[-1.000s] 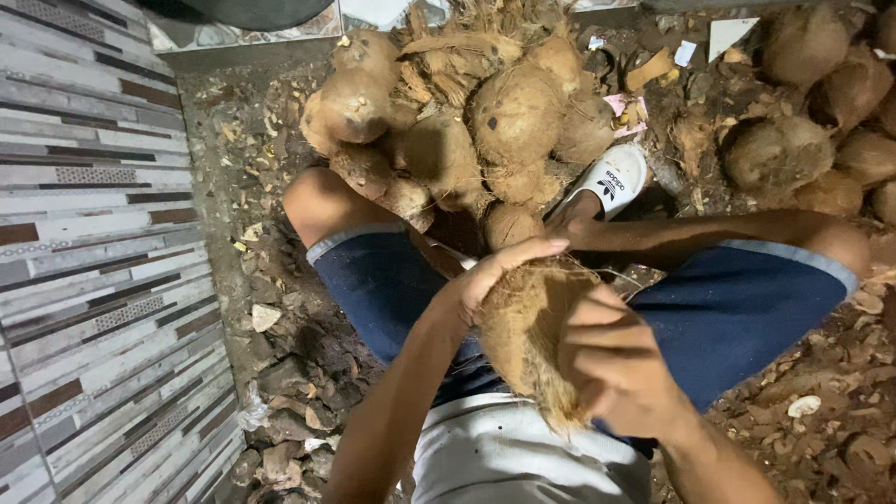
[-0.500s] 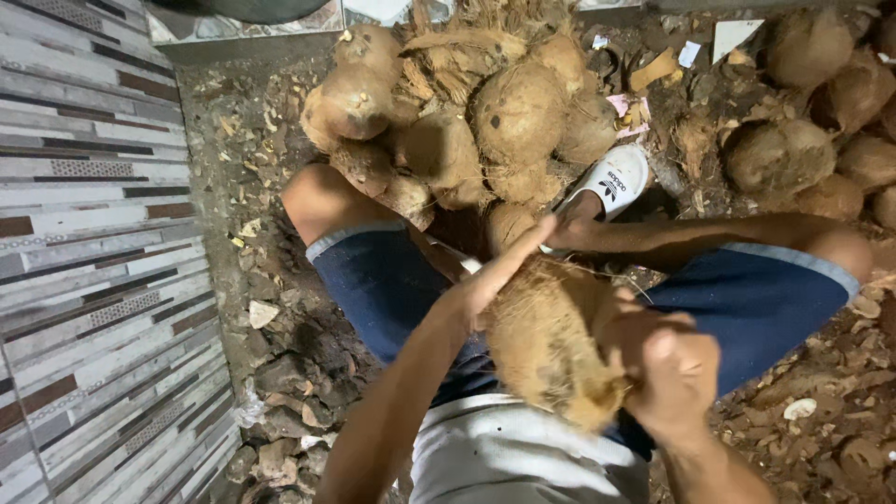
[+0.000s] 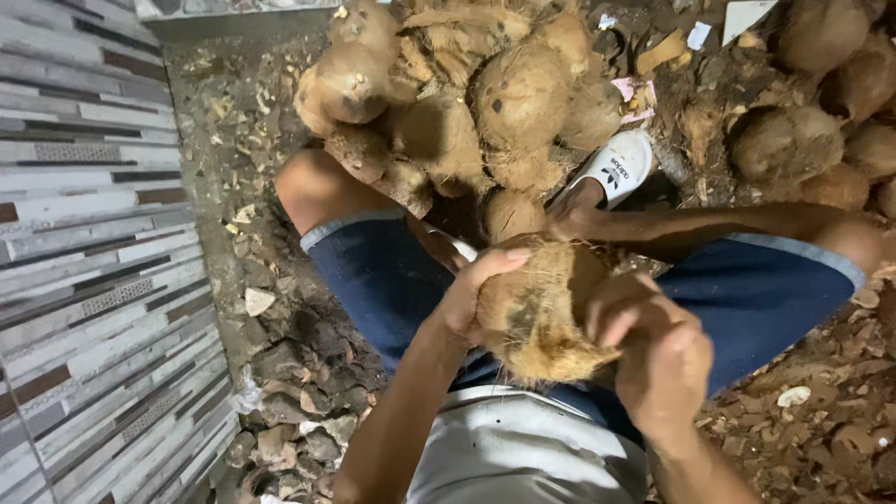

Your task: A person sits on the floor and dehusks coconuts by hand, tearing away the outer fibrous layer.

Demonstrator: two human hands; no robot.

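I hold a brown, fibrous coconut (image 3: 537, 317) above my lap, between my knees in blue shorts. My left hand (image 3: 471, 294) cups its left side, fingers curled over the top. My right hand (image 3: 658, 355) grips its right side, fingers closed on the husk fibres. A heap of husked coconuts (image 3: 467, 103) lies on the ground just beyond my knees.
More coconuts (image 3: 821, 121) sit at the upper right. Husk scraps and shell pieces (image 3: 289, 373) litter the dirty floor on both sides. A tiled wall (image 3: 84, 261) runs along the left. My foot in a white sandal (image 3: 616, 168) rests by the heap.
The coconut has turned in my hands and its lower fibrous end now points down. My right hand has shifted from the front to the right side, closing into a tighter grip.
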